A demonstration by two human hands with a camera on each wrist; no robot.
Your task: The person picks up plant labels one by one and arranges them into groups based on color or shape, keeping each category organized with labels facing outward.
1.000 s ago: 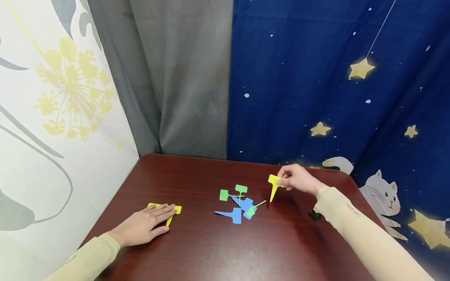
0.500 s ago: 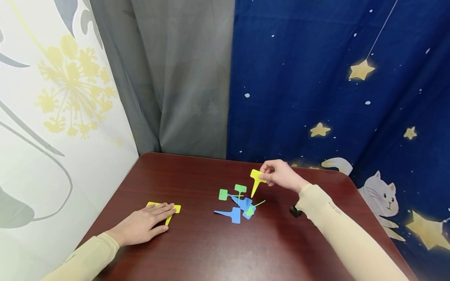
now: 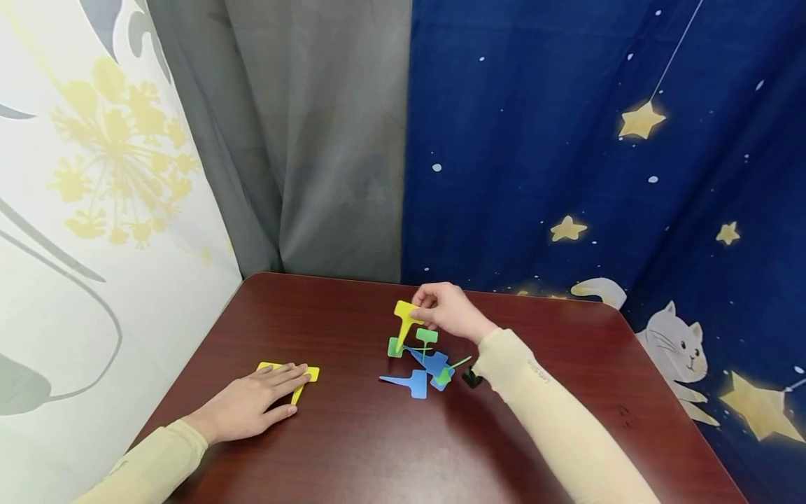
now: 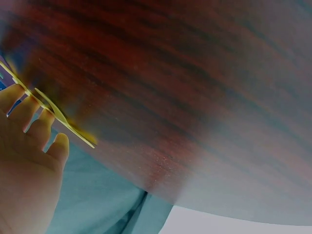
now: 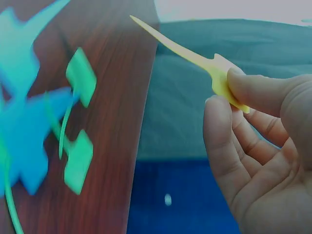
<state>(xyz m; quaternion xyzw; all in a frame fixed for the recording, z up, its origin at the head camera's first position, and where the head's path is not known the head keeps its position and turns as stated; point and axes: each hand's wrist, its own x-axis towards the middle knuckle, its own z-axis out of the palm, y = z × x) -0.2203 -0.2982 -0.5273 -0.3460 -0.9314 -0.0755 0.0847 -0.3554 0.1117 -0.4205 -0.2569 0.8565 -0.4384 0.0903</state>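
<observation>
We list three green tags [image 3: 427, 336] and at least two blue tags [image 3: 418, 383], overlapping, on one table [image 3: 352, 448]; one yellow tag [image 3: 406, 318], point down, raised near them, pinched by the right hand [image 3: 448, 308]; further yellow material [image 3: 313, 374], count hidden, beneath the left hand [image 3: 248, 406], which lies flat. We see the hands well apart.

Bare tabletop [image 3: 349, 402] separates left fingers [image 3: 292, 384] from the tag pile [image 3: 434, 362].

Several tags [image 3: 433, 362] lie on the table [image 3: 340, 448], right of the left hand [image 3: 245, 402], before the curtains [image 3: 346, 154].
</observation>
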